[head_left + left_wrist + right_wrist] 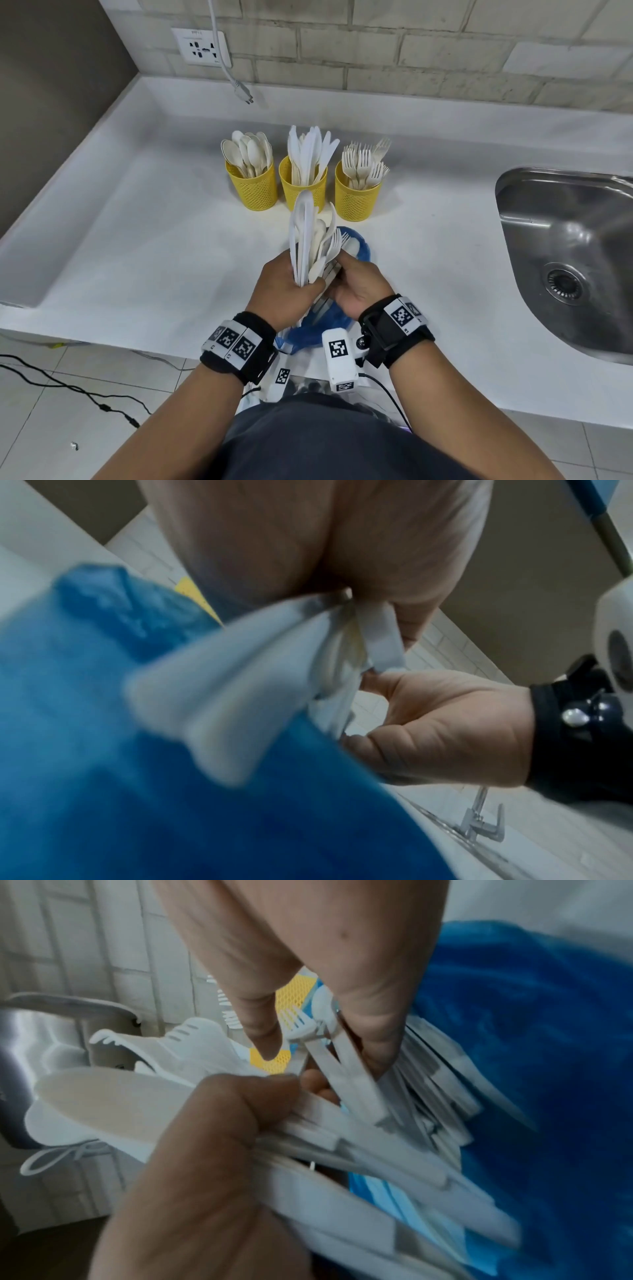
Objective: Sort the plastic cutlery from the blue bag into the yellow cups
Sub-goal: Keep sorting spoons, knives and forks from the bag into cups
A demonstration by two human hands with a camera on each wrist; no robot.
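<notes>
Three yellow mesh cups stand in a row: the left cup (252,192) holds spoons, the middle cup (303,192) knives, the right cup (356,202) forks. My left hand (301,284) grips a mixed bundle of white cutlery (306,236), held upright above the blue bag (361,248). My right hand (337,274) is pressed against the bundle's right side. In the right wrist view its thumb and fingers (373,1042) pinch fork handles (346,1074) among the bundle. The bag (548,1056) lies crumpled under both hands, and its contents are mostly hidden.
A steel sink (565,246) is set into the white counter (154,240) at the right. A loose plug and cord (239,90) hang at the back wall under a socket (202,46). The counter's front edge runs just below my wrists.
</notes>
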